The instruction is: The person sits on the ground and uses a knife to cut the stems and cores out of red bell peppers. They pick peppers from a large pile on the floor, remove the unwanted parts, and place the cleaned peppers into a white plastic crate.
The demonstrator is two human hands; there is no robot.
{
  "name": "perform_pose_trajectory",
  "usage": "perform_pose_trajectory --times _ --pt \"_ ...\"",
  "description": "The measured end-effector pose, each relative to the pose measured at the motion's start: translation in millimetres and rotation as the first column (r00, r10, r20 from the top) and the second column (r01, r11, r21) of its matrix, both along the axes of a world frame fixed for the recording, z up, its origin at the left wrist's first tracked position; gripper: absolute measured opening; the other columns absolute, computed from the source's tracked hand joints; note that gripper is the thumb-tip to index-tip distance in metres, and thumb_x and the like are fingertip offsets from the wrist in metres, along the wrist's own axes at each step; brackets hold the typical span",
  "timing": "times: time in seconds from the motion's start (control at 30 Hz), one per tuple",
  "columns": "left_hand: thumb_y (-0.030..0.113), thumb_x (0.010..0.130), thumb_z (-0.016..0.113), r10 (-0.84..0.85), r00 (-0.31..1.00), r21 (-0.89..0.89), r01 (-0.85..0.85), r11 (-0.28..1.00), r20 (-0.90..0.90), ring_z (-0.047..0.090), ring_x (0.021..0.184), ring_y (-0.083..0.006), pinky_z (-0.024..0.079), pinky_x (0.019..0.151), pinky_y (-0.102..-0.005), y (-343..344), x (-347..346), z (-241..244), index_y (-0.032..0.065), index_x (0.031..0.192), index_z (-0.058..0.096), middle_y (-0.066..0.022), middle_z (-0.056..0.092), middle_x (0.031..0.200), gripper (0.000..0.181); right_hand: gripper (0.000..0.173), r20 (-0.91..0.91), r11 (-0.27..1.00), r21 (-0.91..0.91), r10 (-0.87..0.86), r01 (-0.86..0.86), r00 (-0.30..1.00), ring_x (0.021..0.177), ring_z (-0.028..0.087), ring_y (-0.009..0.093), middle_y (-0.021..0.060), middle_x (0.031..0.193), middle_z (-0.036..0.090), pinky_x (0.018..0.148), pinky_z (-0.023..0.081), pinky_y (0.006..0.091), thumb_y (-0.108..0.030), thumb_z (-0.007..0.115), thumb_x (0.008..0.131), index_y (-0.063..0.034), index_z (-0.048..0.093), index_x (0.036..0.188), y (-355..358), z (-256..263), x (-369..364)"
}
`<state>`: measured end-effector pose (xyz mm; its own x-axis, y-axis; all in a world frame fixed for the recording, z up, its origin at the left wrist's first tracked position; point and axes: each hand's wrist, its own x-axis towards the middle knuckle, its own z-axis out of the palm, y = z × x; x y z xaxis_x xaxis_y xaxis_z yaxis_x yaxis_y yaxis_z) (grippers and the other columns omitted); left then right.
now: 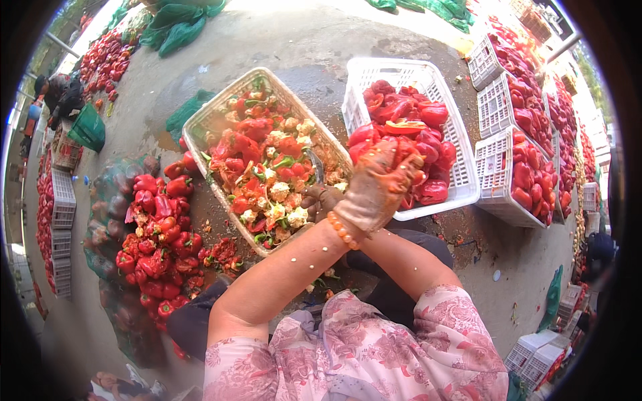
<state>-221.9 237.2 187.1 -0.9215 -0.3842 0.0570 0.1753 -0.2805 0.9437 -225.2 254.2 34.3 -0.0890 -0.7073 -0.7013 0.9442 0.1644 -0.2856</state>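
My forearms cross, the left over the right. My left hand (377, 183), in a soiled glove with an orange bead bracelet above it, reaches over the near edge of a white plastic crate (464, 173). Its fingers are at the halved red peppers (434, 153) heaped there; whether they grip one is unclear. Beneath the left forearm, my right hand (321, 199), in a dark stained glove, closes around a knife (316, 164) whose curved metal blade points away from me. This hand is over a cream plastic crate (220, 193) holding pepper cores (280, 190), stems and red scraps.
Whole red peppers (163, 240) spill from a green mesh sack (108, 225) at my left. White crates of red peppers (531, 175) stand in rows on the right. Further off are a person (62, 95), a green basket (89, 128) and green netting (175, 25) on the concrete floor (286, 35).
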Motion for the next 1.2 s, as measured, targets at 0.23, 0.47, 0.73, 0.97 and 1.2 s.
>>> perform_pose_trajectory --times 0.23,0.47,0.73,0.97,1.2 --pt "0.033 0.080 0.068 -0.062 0.981 -0.781 0.183 0.597 0.183 0.061 0.099 -0.0372 0.050 0.084 -0.0426 -24.9 75.7 -21.2 0.0072 0.106 0.063 -0.0179 0.060 0.117 0.037 0.021 -0.268 0.988 0.154 0.041 0.001 0.963 0.059 0.053 0.012 0.0047 0.078 0.062 0.054 0.045 0.0255 -0.022 0.064 0.090 -0.0085 0.059 0.105 -19.4 15.7 4.1" --pt "0.032 0.086 0.066 0.819 0.355 -0.770 -0.310 0.558 0.450 0.064 0.074 -0.0224 0.051 0.066 -0.0350 -236.5 427.6 -84.3 0.0036 0.083 0.065 -0.0110 0.065 0.077 0.029 0.022 -0.486 0.978 0.135 0.206 -0.160 0.849 0.055 0.048 0.007 -0.0006 0.074 0.056 0.048 0.041 0.0199 -0.020 0.062 0.090 -0.0100 0.056 0.109 -33.5 27.3 54.8" --pt "0.042 0.079 0.062 0.534 -0.580 -0.760 -0.258 0.596 0.615 0.066 0.098 -0.0287 0.051 0.088 -0.0377 -118.7 846.3 -372.9 0.0074 0.092 0.070 -0.0140 0.070 0.101 0.038 0.028 -0.532 0.928 0.200 0.372 -0.314 0.761 0.060 0.050 0.009 0.0015 0.076 0.055 0.051 0.044 0.0213 -0.022 0.061 0.091 -0.0071 0.055 0.115 -77.6 13.1 117.9" --pt "0.041 0.070 0.075 0.418 -0.607 -0.728 -0.460 0.508 0.676 0.060 0.109 -0.0378 0.050 0.090 -0.0446 -157.4 767.3 -430.4 0.0066 0.129 0.042 -0.0213 0.061 0.117 0.076 0.031 -0.667 0.920 0.314 0.391 -0.236 0.634 0.058 0.048 0.008 -0.0002 0.079 0.053 0.048 0.044 0.0213 -0.026 0.061 0.091 -0.0093 0.054 0.115 -123.3 2.3 151.6" --pt "0.040 0.064 0.080 0.361 -0.408 -0.528 -0.444 0.724 0.838 0.059 0.112 -0.0386 0.048 0.095 -0.0423 -187.8 795.9 -433.2 0.0073 0.131 0.044 -0.0238 0.058 0.124 0.083 0.032 -0.667 0.897 0.351 0.440 -0.267 0.601 0.059 0.048 0.007 -0.0007 0.079 0.053 0.050 0.043 0.0190 -0.026 0.062 0.091 -0.0104 0.055 0.117 -157.2 -14.0 175.2"
